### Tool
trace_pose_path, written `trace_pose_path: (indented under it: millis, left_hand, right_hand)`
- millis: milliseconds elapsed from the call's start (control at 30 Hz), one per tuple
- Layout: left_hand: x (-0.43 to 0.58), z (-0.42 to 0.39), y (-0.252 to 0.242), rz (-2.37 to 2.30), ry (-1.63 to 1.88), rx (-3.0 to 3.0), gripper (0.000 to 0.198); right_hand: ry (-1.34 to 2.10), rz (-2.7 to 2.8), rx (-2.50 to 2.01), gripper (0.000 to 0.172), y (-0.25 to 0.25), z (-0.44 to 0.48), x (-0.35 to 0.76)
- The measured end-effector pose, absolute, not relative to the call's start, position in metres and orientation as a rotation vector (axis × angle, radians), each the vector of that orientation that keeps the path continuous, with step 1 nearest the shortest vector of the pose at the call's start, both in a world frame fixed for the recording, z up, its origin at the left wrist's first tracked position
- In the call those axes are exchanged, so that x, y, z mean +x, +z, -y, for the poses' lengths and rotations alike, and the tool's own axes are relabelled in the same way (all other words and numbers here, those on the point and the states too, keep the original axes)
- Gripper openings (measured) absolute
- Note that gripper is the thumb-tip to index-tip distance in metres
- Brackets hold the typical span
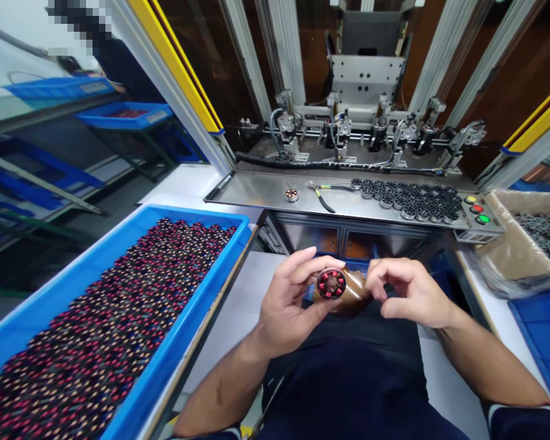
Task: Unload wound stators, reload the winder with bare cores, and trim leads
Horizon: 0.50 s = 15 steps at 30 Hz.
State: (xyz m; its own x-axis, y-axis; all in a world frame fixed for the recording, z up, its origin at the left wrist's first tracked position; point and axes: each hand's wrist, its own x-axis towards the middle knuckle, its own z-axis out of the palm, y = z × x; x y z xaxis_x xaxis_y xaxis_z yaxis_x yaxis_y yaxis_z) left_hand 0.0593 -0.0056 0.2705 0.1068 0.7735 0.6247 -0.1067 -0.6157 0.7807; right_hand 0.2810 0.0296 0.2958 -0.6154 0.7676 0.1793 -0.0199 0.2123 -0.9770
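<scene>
A round motor stator [331,283] with red windings is held between the thumb and fingers of my left hand [293,299], its face turned up toward me. To its right, my right hand [410,290] is raised with curled fingers and the thumb apart from them; nothing shows between them. Shiny brown film-like material [354,287] lies behind and below the stator, near the right fingertips. Left of my hands, a blue tray [245,229] holds a mass of similar red and copper stators.
On the metal ledge [256,189] are one copper stator [291,194], pliers [321,198] and many black rings [412,198]. Machine fixtures [339,131] stand behind. Coloured buttons [477,209] and a cardboard box [499,244] are at right. A person stands at upper left.
</scene>
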Motion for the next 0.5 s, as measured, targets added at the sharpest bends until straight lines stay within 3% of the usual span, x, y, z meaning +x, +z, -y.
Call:
trace_pose_path:
  millis: [100, 267, 500]
  left_hand:
    - [0.061, 0.007, 0.267, -0.710, 1.592, 1.788, 0.076]
    - [0.063, 0.011, 0.271, -0.687, 1.520, 1.761, 0.076]
    - [0.066, 0.010, 0.279, -0.657, 1.419, 1.461, 0.045]
  right_hand:
    - [1.351, 1.719, -0.718, 0.041, 0.305, -0.025, 0.268]
    - [1.290, 1.693, -0.719, 0.029, 0.307, -0.017, 0.250]
    - [1.253, 1.541, -0.693, 0.024, 0.294, -0.010, 0.249]
